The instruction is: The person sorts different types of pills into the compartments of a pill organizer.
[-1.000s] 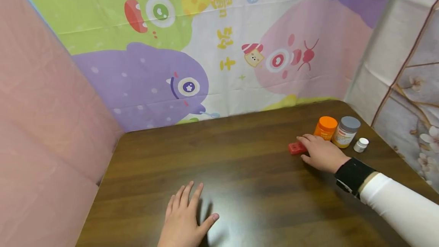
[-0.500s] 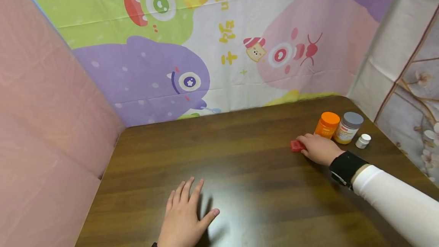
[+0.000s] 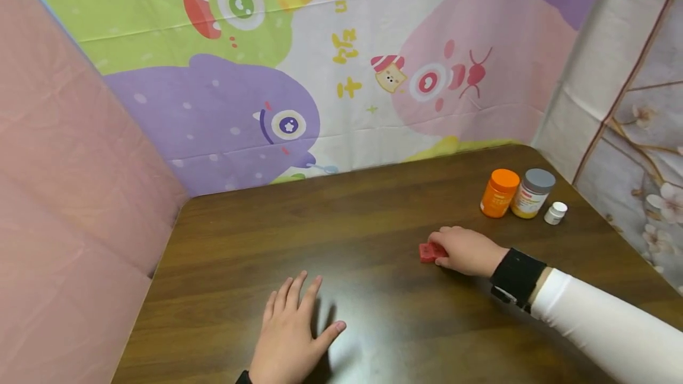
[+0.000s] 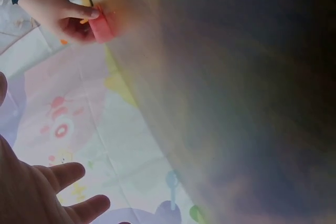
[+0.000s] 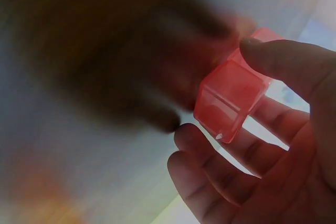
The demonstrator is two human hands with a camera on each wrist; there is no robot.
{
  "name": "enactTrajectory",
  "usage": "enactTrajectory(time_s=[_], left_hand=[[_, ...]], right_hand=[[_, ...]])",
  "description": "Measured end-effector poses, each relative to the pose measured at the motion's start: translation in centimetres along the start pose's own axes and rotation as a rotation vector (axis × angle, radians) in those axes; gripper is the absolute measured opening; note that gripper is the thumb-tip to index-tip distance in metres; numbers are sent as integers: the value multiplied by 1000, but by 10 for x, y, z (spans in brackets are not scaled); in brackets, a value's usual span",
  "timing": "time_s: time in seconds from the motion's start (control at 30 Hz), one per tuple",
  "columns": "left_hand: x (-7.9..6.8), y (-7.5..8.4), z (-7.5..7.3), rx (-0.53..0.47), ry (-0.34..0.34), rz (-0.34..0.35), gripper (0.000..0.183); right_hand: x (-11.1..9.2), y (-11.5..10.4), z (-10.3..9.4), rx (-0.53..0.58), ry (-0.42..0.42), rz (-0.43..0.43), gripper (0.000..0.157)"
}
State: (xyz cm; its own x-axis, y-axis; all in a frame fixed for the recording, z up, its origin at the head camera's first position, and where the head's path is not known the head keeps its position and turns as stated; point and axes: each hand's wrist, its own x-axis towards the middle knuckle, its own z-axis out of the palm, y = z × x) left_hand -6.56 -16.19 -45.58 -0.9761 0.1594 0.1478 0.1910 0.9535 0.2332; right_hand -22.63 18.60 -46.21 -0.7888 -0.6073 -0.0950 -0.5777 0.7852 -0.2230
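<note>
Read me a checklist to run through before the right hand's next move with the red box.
1. Red box held: ok, the right hand grips it.
2. Left hand apart from the box: ok, it is spread open and touches neither the box nor the other hand.
3. Orange jar and grey-lidded jar standing with lids on: ok, and the box is apart from both.
4. White bottle upright and capped: ok.
5. Box lids fully closed: cannot tell.
6. Box lifted off the table: cannot tell.
</note>
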Motion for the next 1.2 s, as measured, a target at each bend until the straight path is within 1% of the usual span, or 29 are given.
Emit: enactTrajectory(time_s=[0.13,0.27,0.33,0.43,0.63,0.77,0.83,0.93,1.1,1.2], left_hand=[[2,3,0,0,14,21,83],[4,6,0,-5,32,41,83],[6,7,0,-11,34,42,82],[8,10,1,-7,33,41,83],[9,15,3,-1,17,49,83],[11,16,3,-13,1,47,82],[15,16,4,-13,-25,44,83],[24,18,6,-5,-89,54,84],[44,29,14,18,-182,138,74],[56,38,20,50,-203,199,67]], right_hand=[[2,-27,3,25,-16,-51,30],[4,-52,8,20,-17,-124,27],[5,-62,10,12,-14,-158,26],[7,-71,14,3,-7,-186,25],[8,-76,19,2,-13,-173,25],[8,-76,19,27,-20,-165,33],[8,-76,17,41,-23,-157,39],[7,-76,15,52,-21,-139,46],[4,-74,16,49,-9,-133,46],[3,-73,19,44,7,-143,44]])
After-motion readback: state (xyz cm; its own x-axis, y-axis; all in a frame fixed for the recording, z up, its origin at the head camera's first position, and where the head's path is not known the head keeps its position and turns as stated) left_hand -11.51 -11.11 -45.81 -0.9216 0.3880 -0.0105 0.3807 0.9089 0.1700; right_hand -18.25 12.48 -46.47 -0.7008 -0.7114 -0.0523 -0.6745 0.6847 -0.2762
